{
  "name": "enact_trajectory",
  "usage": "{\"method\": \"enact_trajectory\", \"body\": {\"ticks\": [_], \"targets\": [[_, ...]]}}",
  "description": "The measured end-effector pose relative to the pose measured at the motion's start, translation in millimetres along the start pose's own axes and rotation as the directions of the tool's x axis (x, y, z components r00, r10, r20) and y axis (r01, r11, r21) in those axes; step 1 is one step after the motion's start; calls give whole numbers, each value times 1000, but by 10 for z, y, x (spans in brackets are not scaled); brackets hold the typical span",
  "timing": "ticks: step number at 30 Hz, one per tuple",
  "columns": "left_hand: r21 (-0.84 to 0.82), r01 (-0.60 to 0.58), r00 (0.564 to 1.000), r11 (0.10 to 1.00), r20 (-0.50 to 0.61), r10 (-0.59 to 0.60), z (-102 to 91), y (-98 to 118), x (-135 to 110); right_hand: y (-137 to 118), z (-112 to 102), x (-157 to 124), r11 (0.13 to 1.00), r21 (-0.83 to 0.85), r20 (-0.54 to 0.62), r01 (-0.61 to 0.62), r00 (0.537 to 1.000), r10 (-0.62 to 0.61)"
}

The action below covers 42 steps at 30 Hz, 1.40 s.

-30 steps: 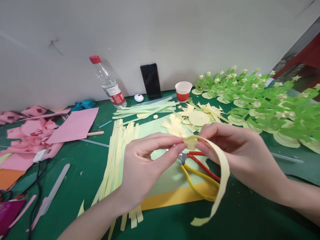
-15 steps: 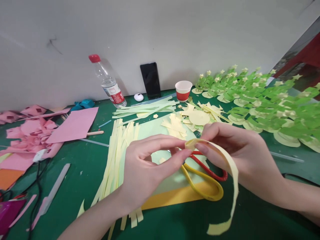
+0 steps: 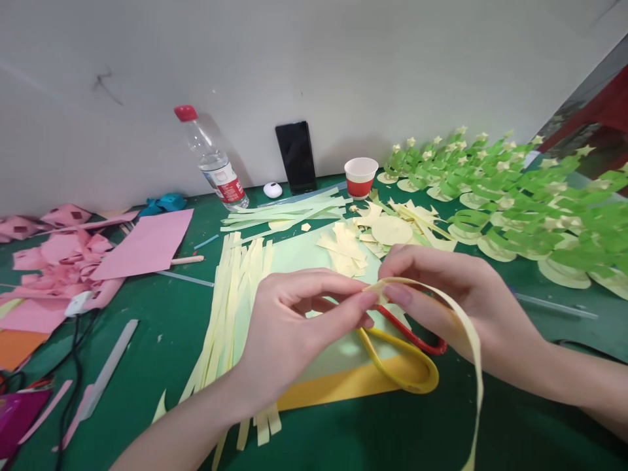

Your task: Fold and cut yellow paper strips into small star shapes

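Between both hands is a pale yellow paper strip [image 3: 461,314], folded at one end, its long tail curving down past the bottom of the picture. My left hand [image 3: 304,327] pinches the folded end between thumb and fingers. Close against it, my right hand [image 3: 451,301] grips the same strip with thumb and forefinger. Beneath them lie scissors with red and yellow handles [image 3: 422,386], blades hidden, on a light green sheet [image 3: 324,366] with an orange edge. Long yellow paper strips [image 3: 226,301] lie left of my left hand.
Behind are pale green strips [image 3: 294,212], yellow scraps [image 3: 392,229], a paper cup [image 3: 360,180], a phone [image 3: 297,157] and a water bottle [image 3: 216,163]. Rows of green paper spirals with stars [image 3: 520,203] fill the right. Pink paper pieces [image 3: 69,255] and a cutter [image 3: 108,369] lie left.
My right hand has turned a little and shifted, and the strip's tail has swung right and downward. The folded end stays pinched between both hands.
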State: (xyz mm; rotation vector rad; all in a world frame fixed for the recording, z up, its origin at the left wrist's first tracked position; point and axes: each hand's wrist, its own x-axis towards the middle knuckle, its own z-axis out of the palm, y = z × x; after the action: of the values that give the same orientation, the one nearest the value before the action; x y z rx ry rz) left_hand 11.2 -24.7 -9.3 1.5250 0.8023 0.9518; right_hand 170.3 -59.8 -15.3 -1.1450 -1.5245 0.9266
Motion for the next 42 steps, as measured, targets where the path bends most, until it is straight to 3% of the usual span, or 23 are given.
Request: {"method": "enact_trajectory", "body": {"ticks": [9,11,15,19,24,32,37,42], "targets": [[-93,131,981,987,158,-115,-21,13,20,35,-48,-7,997,32,63,72,995,-74],[-18,82,979,996,189,-77,-37,14,23,38,-41,-12,995,73,56,61,996,-65],[274,-127,968,953,243,59,-33,6,12,-1,-26,-12,994,107,79,-8,997,-1],[359,-209,954,910,279,108,-9,-15,7,-70,-34,12,985,142,119,-97,990,81],[198,-121,946,973,321,52,-17,-66,2,-53,-50,25,970,203,203,-136,975,94],[-19,26,906,999,423,-16,-44,-70,-15,75,-44,-44,984,177,188,-2,982,-32],[120,-90,931,989,364,40,-36,-74,-11,50,-37,-21,987,148,131,66,988,-85],[275,-230,935,934,330,133,-24,-45,-3,-46,-46,40,996,75,223,-53,974,35]]}}
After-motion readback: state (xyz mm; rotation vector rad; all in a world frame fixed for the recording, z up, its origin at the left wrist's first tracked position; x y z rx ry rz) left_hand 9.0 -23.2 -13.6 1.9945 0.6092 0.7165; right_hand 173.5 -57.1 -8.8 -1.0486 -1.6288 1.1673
